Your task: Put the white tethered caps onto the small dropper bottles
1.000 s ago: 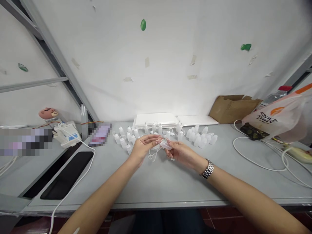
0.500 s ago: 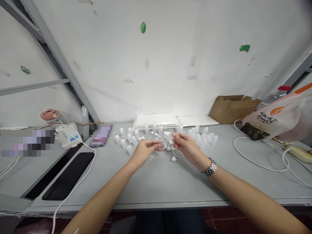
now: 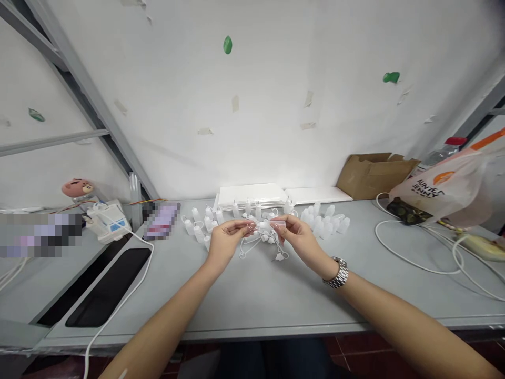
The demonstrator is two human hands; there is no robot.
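Note:
My right hand (image 3: 299, 237) pinches a small translucent squeeze bottle (image 3: 278, 224), lying sideways above the bench. The fingertips of my left hand (image 3: 231, 238) are closed at the bottle's neck end, on a white needle-tip cap that they mostly hide. Below both hands lies a tangle of white caps with ring straps (image 3: 279, 256). To the left, several capped bottles (image 3: 198, 233) stand upright with thin needle tips. A cluster of bottles without needle tips (image 3: 326, 227) sits to the right, some of them leaning or lying.
White flat boards (image 3: 252, 193) are stacked against the wall. At the right are a cardboard box (image 3: 374, 176), a printed plastic bag (image 3: 437, 184) and a looped white cable (image 3: 414, 271). A black pad (image 3: 108, 287), a phone (image 3: 161, 220) and a white power strip (image 3: 108, 221) occupy the left side.
My hands have come together, the right turning the bottle sideways and the left meeting its neck end. The view has shifted slightly.

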